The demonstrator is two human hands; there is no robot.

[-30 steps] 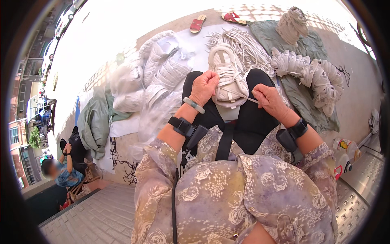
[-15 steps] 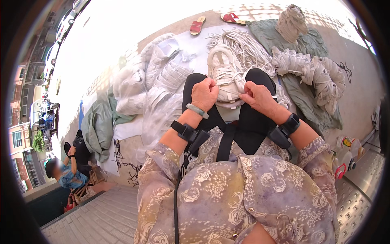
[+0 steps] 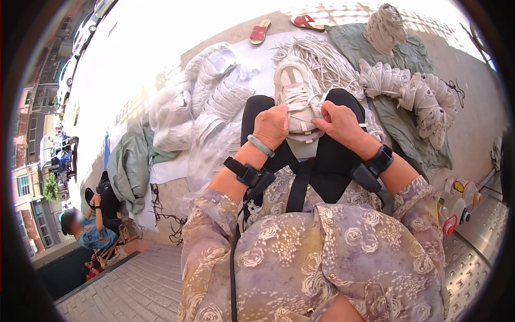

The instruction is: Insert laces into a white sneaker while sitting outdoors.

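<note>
Beige shoe (image 3: 301, 112) rests at the lap btwn the wearer's knees (image 3: 346, 99), toe pointing away & opening toward the body; this likely steadies it, leaving both hands free for the lacing (image 3: 296, 96). L hand (image 3: 270, 127): fingers narrow, bunched at the shoe's L edge. R hand (image 3: 343, 127): thumb & index drawn together at the R edge of the opening. Whether either pinches lace or shoe edge, cannot tell. The two-sided hold presumably balances any pull across the shoe. Loose laces (image 3: 332, 67) lie in a heap just beyond the toe, prob. to be w/in easy reach; shoes in clear plastic (image 3: 212, 83) sit to the L, shoe bundles (image 3: 410, 94) to the R, partly on a green sheet (image 3: 386, 121).

Cf. 1.0 s ago: R hand then stood off to the R w/ a strand drawn taut; now it is in at the shoe, hands closer together. Cf. 0.5 s ago: little change; surrounding piles unmoved.
</note>
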